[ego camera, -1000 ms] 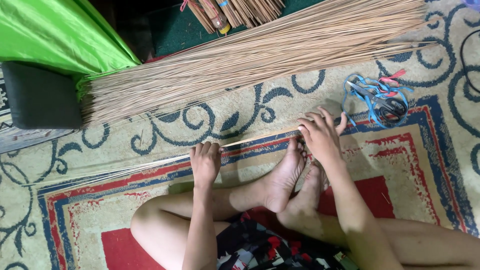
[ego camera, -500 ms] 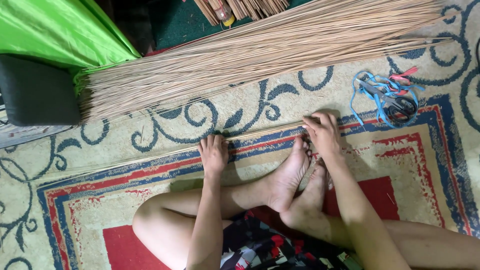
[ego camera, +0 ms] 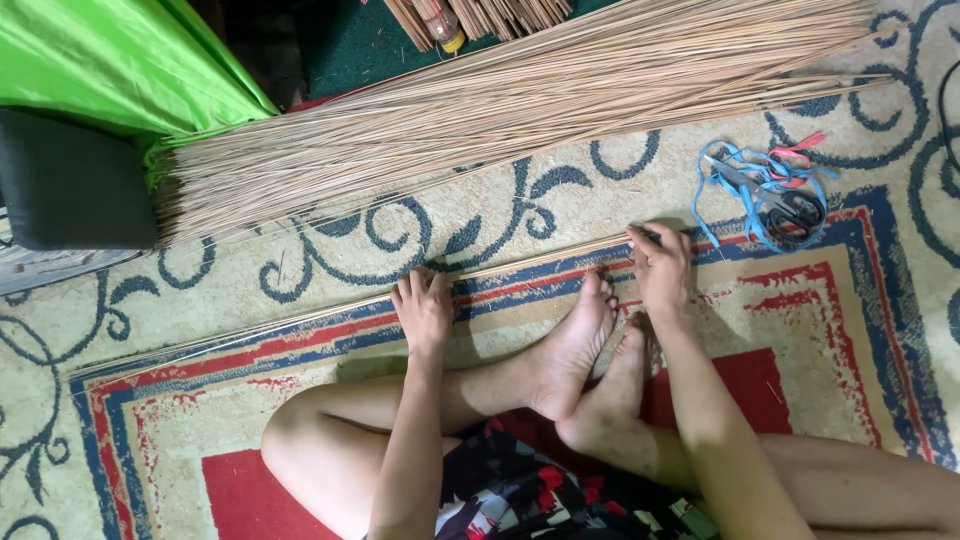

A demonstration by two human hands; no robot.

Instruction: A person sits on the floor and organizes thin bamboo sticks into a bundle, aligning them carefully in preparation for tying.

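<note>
Both hands press flat on a thin row of sticks (ego camera: 520,268) on the carpet (ego camera: 850,330) before the big stick pile (ego camera: 500,110), left hand (ego camera: 425,310) and right hand (ego camera: 662,268) well apart — light, springy, probably brittle, best gripped near mid-length.

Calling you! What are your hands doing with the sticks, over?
Left hand flat on thin sticks. Right hand pinching their end. Big stick pile apart. Feet beside sticks.

Big stick pile (ego camera: 520,110) across patterned carpet (ego camera: 860,330). Scissors (ego camera: 775,200) on blue straps (ego camera: 745,185), red one (ego camera: 795,150) beside. Green sheet (ego camera: 110,60), black cushion (ego camera: 70,185), maybe 1 bottle (ego camera: 440,20) at top.
</note>
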